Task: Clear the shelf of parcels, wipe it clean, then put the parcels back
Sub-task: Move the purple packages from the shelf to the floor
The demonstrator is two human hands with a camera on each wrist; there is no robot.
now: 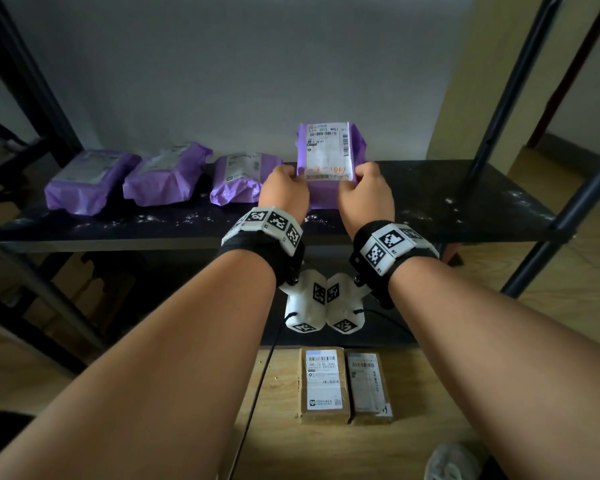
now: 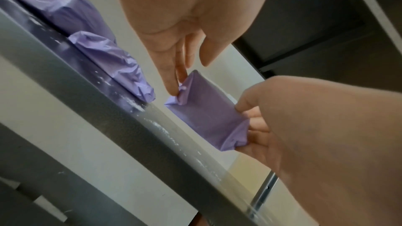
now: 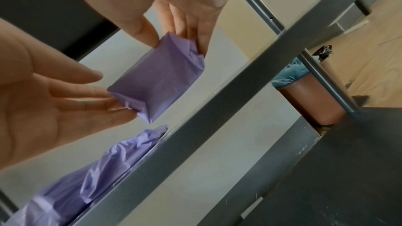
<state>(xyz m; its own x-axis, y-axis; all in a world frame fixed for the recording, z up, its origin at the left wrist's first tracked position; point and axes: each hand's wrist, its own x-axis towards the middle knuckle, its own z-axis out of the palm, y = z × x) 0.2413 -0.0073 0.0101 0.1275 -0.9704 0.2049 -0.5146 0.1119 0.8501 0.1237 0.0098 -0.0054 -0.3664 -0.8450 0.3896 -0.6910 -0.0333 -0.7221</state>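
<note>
I hold a purple parcel (image 1: 328, 157) with a white label, tilted up above the black shelf (image 1: 430, 202). My left hand (image 1: 291, 174) pinches its near left corner and my right hand (image 1: 361, 174) pinches its near right corner, thumbs on top. From the left wrist, the left fingers (image 2: 172, 82) touch the parcel (image 2: 206, 114) from below, clear of the shelf edge (image 2: 130, 126). From the right wrist, the right hand (image 3: 178, 40) grips the parcel (image 3: 156, 78) at its corner. Three more purple parcels (image 1: 87, 178) (image 1: 167, 174) (image 1: 239, 178) lie on the shelf to the left.
White dust speckles the shelf's front strip. Two brown cardboard boxes (image 1: 324, 384) (image 1: 369, 388) lie on the wooden floor below. Dark shelf posts (image 1: 499, 81) stand at right and left. A brown bin (image 3: 311, 99) with a blue liner stands beyond the right post. A shoe (image 1: 451, 462) shows at the bottom.
</note>
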